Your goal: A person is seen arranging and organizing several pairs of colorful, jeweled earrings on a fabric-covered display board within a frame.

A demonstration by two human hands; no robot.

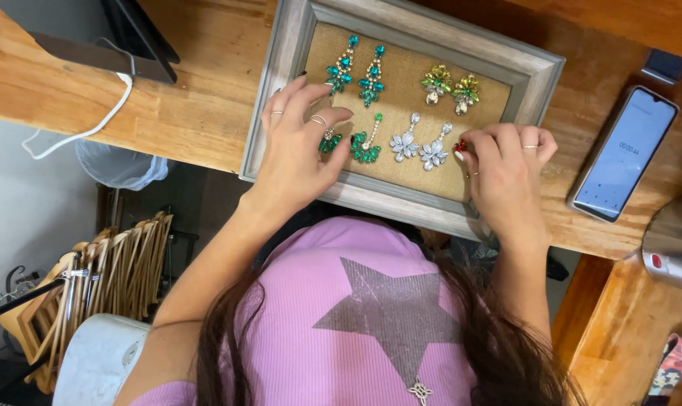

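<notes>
— While you are leaning over the frame, where is the red earring sitting?
— It is lying right at your right hand, pinched in those fingertips, at the frame's near right corner.
— And your left hand?
— It is resting half-curled on the green earring, touching it; whether it is gripping it, I cannot tell.
— Which hand is nearer the red one?
— Your right; the left is working well apart, with the silver pair lying between.
</notes>
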